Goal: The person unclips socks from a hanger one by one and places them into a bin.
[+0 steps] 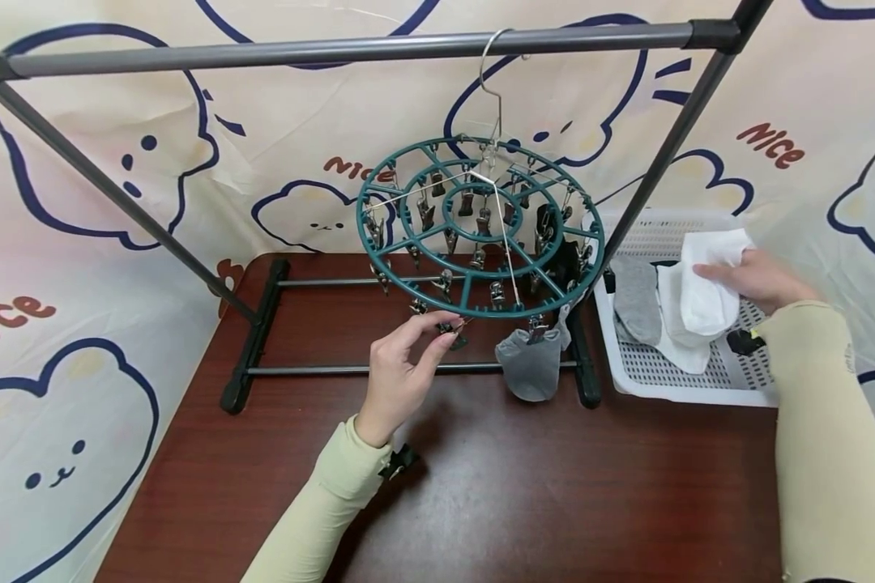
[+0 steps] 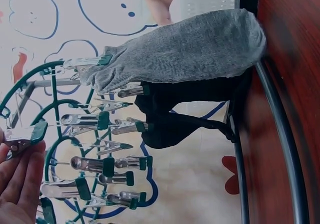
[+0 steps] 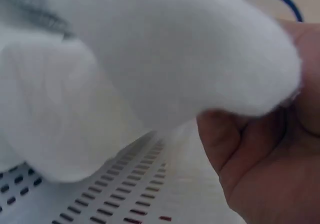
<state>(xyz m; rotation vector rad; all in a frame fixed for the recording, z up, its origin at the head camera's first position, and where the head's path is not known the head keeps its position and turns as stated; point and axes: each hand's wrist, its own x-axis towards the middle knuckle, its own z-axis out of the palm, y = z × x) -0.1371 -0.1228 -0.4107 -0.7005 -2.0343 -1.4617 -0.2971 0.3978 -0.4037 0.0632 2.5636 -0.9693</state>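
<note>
- Right sleeve [image 1: 817, 453], pale, at 4 o'clock.
- Right hand [image 1: 761, 279], at 3 o'clock: pinches white sock [image 1: 710, 300] between thumb and fingers, over basket [image 1: 689, 394], white, perforated.
- Grey sock [image 1: 636, 300]: inside basket, at its 9 o'clock.
- Round hanger [image 1: 467, 311], green, near centre, hooked on grey bar [image 1: 335, 55] at 12 o'clock.
- Left hand [image 1: 401, 372]: pinches clip [image 1: 450, 327] at hanger's 7 o'clock.
- Hanging sock [image 1: 531, 372], grey: clipped at hanger's 5 o'clock.

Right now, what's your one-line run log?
left hand: pinches clip | right hand: grips white sock | gray sock: hangs from green hanger
</note>
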